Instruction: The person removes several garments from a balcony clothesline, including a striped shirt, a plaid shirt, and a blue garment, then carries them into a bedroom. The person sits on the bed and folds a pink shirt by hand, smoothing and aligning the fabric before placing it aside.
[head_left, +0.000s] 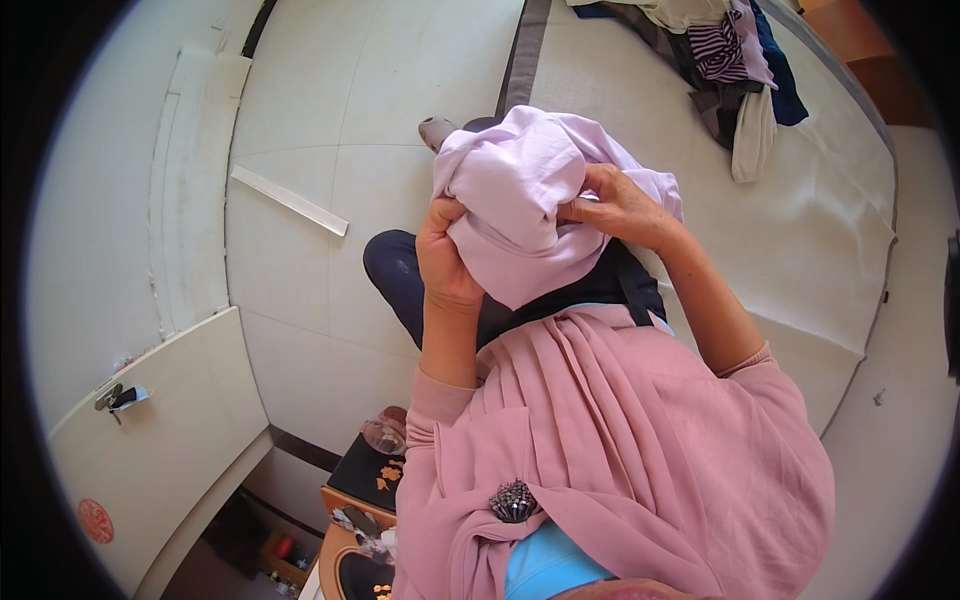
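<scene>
A bunched lilac cloth garment (517, 180) hangs between my two hands, above my lap. My left hand (448, 255) grips its left edge, thumb on top. On the other side my right hand (611, 206) pinches a fold of the cloth, with some fingertips hidden in the fabric. One part of the garment drapes over my right wrist. Its exact kind cannot be told while it is crumpled. Below it are my dark trousers (394, 274).
On the pale bed cover (795, 217) lies a heap of clothes (724, 60), one piece striped. A white strip (290, 200) rests on the tiled floor (292, 277). The door (172, 382) stands at the left. Beside me is a wooden cabinet (358, 491) with small items.
</scene>
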